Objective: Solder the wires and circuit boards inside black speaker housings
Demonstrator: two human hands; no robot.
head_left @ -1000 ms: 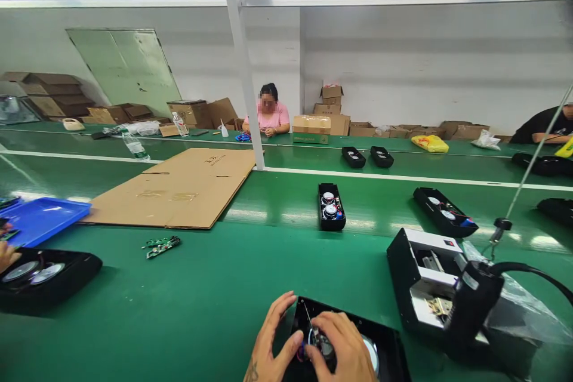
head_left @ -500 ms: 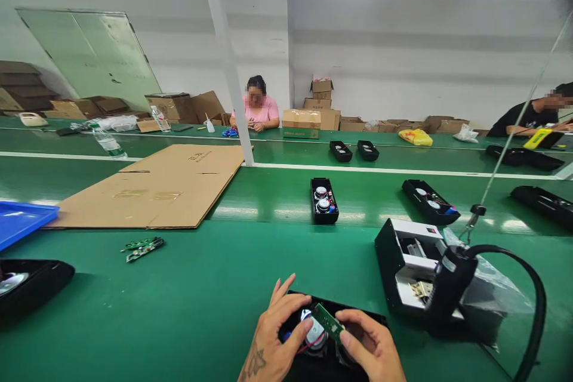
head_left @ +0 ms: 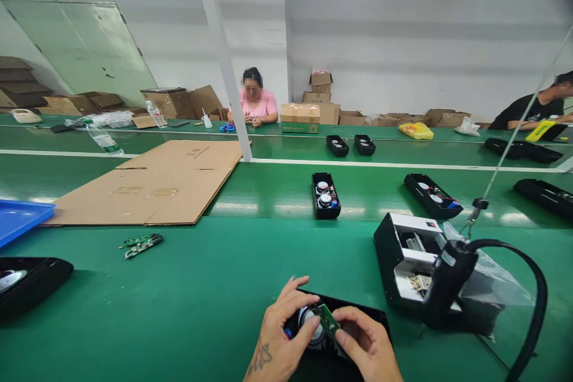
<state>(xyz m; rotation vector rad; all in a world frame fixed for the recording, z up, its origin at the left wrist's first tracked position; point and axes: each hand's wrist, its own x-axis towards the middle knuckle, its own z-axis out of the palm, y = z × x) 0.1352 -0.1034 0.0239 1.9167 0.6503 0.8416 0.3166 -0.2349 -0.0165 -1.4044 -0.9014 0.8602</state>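
A small green circuit board (head_left: 329,321) is pinched between the thumb and fingers of my right hand (head_left: 369,343). My left hand (head_left: 286,328) grips the other end of that board between thumb and forefinger, its remaining fingers raised. Both hands are over a black speaker housing (head_left: 358,304) at the near edge of the bench. Inside it a round silver speaker (head_left: 308,319) shows, with a bit of blue beside it. My hands cover much of the housing's interior.
To the right stands a black-and-white machine (head_left: 403,268), a black hand tool (head_left: 450,274) hanging by it on a cord. Loose circuit boards (head_left: 142,243) lie left. Behind are a flat cardboard sheet (head_left: 174,182) and a speaker housing (head_left: 326,196). A co-worker (head_left: 257,101) sits opposite.
My left hand has shifted slightly right, closer to my right hand. The circuit board has turned a little steeper. The whole view has tilted slightly downward.
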